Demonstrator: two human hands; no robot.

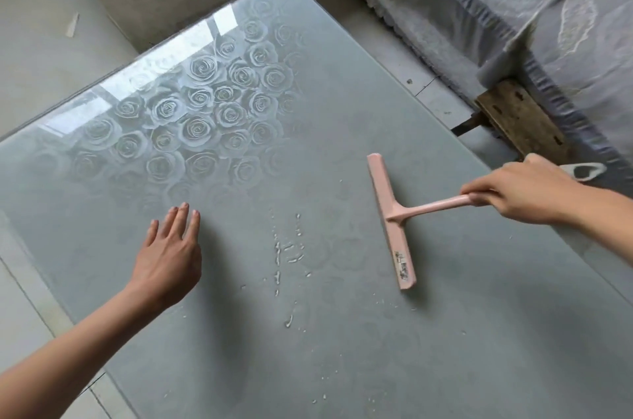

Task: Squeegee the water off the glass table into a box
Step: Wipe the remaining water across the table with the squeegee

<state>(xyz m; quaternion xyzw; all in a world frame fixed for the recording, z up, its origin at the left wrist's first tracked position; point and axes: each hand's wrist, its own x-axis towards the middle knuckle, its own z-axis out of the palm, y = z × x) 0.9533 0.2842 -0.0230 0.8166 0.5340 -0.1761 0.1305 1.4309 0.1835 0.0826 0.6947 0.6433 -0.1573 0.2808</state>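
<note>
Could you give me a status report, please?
Right hand grips pink squeegee, blade on glass table. Left hand open. Droplets between blade and left hand. No box visible.

Soft, even daylight; bright overall, no hard sun. Window panes are mirrored as white glare patches along the far left edge of the glass table point(239, 350), washing out the rose pattern there. A faint, diffuse shadow spreads from my left hand point(169, 257), to its right and toward me, and a thin one lies along the squeegee point(394, 223). Beads of water point(279, 254) catch the light and read white. The whole frame is a little soft, smeary with compression. The wide lens bows the table edges, and my forearms stretch at the frame's edges. The sofa point(565, 24) at top right looks softest; my right hand point(524, 192) is slightly blurred.
</note>
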